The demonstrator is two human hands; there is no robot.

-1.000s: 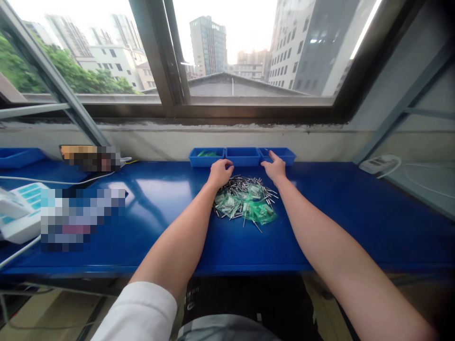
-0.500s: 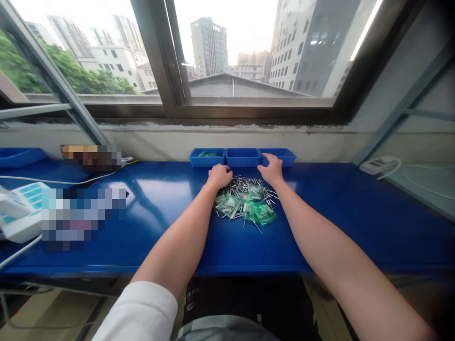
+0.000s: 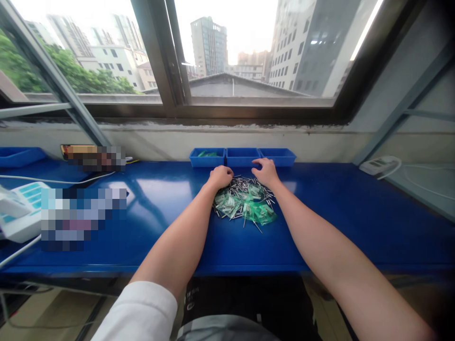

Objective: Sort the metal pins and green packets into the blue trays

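A heap of thin metal pins lies on the blue table, with small green plastic bags on top of its near side. My left hand rests at the heap's far left edge, its fingers curled in; whatever they hold is hidden. Over the far right edge of the heap is my right hand, thumb and fingers apart, nothing visible between them. Just beyond the hands three blue bins stand in a row: the left bin has green bags in it, then come the middle bin and the right bin.
On the left of the blue table sit a white device with teal keys and a blurred-out item. Another blue tray stands at the far left. A white power strip lies at the right, and a window runs behind.
My right hand has come back from the right bin, moving left and slightly nearer, to the heap's far edge. My left hand has barely moved.
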